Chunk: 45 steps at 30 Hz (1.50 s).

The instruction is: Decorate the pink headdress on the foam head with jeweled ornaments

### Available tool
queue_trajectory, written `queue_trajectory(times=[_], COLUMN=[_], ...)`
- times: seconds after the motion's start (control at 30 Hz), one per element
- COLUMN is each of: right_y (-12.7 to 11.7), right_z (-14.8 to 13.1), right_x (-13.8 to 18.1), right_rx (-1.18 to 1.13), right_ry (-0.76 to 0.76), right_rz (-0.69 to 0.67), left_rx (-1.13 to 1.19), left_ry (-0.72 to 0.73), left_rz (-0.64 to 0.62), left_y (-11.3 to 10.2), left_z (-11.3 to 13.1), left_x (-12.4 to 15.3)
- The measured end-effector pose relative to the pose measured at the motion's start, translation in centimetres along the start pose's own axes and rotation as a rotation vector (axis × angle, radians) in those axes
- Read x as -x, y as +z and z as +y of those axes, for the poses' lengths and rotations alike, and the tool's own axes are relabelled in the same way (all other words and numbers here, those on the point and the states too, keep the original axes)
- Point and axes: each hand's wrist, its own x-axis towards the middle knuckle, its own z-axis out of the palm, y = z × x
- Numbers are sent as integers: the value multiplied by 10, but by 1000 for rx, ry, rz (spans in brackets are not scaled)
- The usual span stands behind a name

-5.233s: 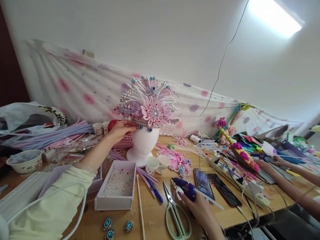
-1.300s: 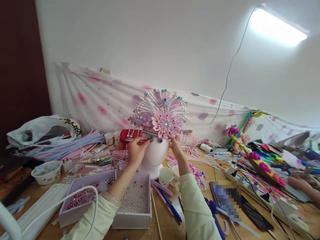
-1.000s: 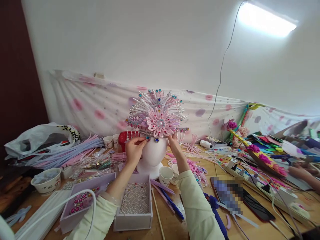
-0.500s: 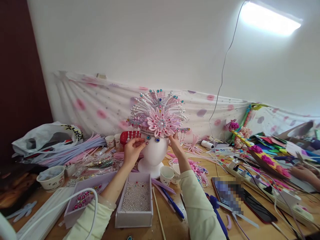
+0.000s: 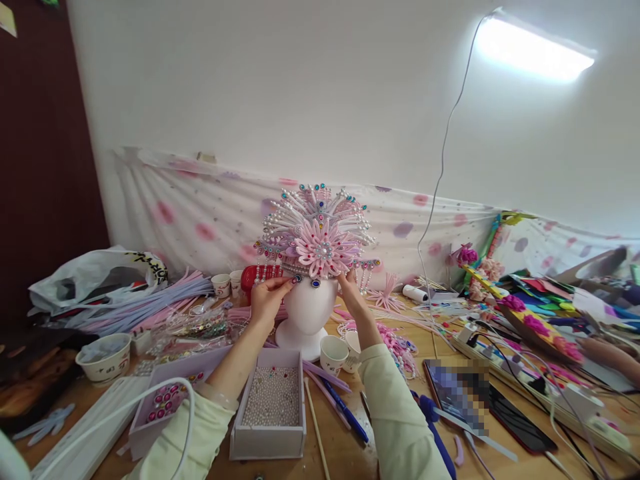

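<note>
A pink and white beaded headdress [image 5: 325, 248] with a large petalled flower, pearls and coloured gems sits on a white mannequin head [image 5: 309, 310]. My left hand [image 5: 270, 301] is at its lower left edge, thumb and fingers pinched on what looks like a small red gem [image 5: 294, 281], beside a blue gem on the rim. At the lower right edge, my right hand [image 5: 353, 293] grips the headdress from the side; some of its fingers are hidden behind it. Another blue gem [image 5: 315, 284] hangs at the middle of the rim.
In front stand a box of pearls [image 5: 273, 400], a box of pink gems [image 5: 167, 400] and paper cups [image 5: 333, 353]. A blue pen [image 5: 345, 410] and a wooden stick [image 5: 317, 427] lie nearby. Phones [image 5: 520, 413] and a power strip [image 5: 540, 387] are right, near another person's arm [image 5: 607, 360].
My left fingertips have moved slightly up with the small red gem, closer against the headdress rim. My right hand keeps its grip. The other person's hand at right has shifted.
</note>
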Motion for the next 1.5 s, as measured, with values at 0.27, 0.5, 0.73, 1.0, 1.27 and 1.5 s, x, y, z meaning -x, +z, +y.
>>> queue_trajectory(times=[0.27, 0.5, 0.73, 1.0, 1.27, 1.5], right_y=[-1, 0, -1, -2, 0, 1], right_z=[-1, -1, -1, 4, -5, -4], right_x=[1, 1, 1, 0, 5, 7], right_rx=[4, -3, 9, 22, 49, 75], right_ry=[19, 6, 21, 34, 23, 5], right_rz=[-22, -22, -24, -33, -30, -31], left_rx=[41, 63, 47, 50, 109, 131], left_ry=[-23, -70, -32, -16, -33, -97], left_rz=[4, 30, 33, 99, 131, 179], left_y=[-5, -8, 7, 11, 14, 0], left_z=[-3, -6, -3, -4, -4, -9], left_x=[-1, 4, 9, 6, 10, 8])
